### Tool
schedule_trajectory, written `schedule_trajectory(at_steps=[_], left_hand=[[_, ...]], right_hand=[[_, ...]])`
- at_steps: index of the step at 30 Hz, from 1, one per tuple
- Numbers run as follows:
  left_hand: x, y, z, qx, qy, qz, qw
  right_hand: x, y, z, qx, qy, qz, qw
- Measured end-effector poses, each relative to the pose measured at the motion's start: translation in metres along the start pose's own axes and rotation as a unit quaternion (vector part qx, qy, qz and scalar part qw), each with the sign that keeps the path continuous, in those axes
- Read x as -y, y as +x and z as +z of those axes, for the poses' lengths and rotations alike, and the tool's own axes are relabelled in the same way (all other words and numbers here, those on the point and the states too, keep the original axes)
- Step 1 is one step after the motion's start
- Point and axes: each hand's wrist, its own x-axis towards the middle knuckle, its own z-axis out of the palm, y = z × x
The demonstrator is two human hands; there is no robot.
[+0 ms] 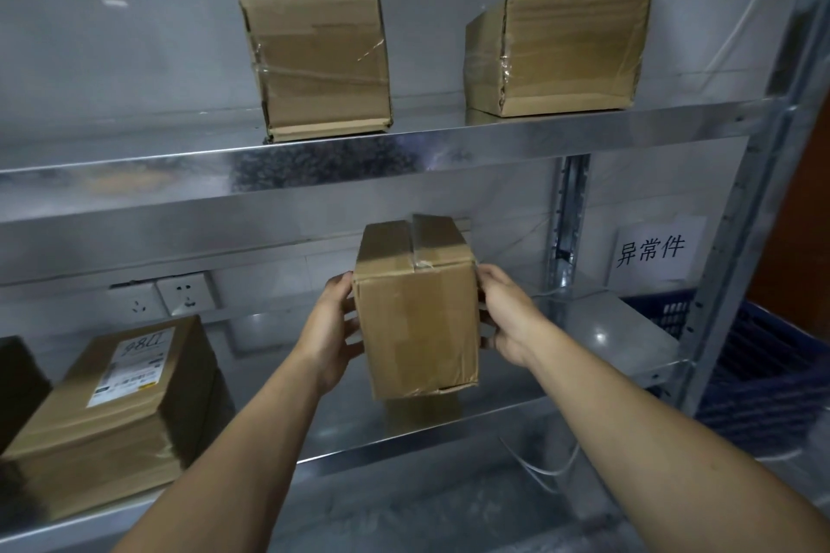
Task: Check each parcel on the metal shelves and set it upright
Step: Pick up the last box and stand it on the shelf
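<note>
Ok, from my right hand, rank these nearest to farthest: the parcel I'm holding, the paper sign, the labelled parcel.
1. Held parcel, gripped by the right hand.
2. Paper sign, at the back right.
3. Labelled parcel, far to the left.

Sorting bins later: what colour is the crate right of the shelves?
Dark blue crate, seen in the head view.

White paper sign (653, 249) reads 异常件; box label (134, 366) shows 98.

Single head-worn wide-angle view. Faces forward into the metal shelves (404, 166) from close by, two shelf levels filling the frame.
</note>
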Motion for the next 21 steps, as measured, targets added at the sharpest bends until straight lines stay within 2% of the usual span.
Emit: schedule_trajectory(at_steps=[5,8,16,21], left_hand=[[0.003,-0.003,0.003,0.005,-0.003,0.018,1.0],[0.004,-0.003,-0.001,0.005,-0.011,-0.001,1.0],[0.013,-0.005,-0.009,0.005,-0.007,-0.035,0.999],[0.008,-0.007,-0.009,-0.005,0.013,-0.026,1.0]], right_hand=[[0.0,-0.007,0.001,0.018,0.04,-0.008,0.999],[-0.002,-0.008,-0.001,0.046,0.053,-0.012,0.997],[-0.013,-0.003,-0.005,0.124,0.045,0.056,0.99],[-0.014,0.001,-0.008,0.085,0.068,0.064,0.992]])
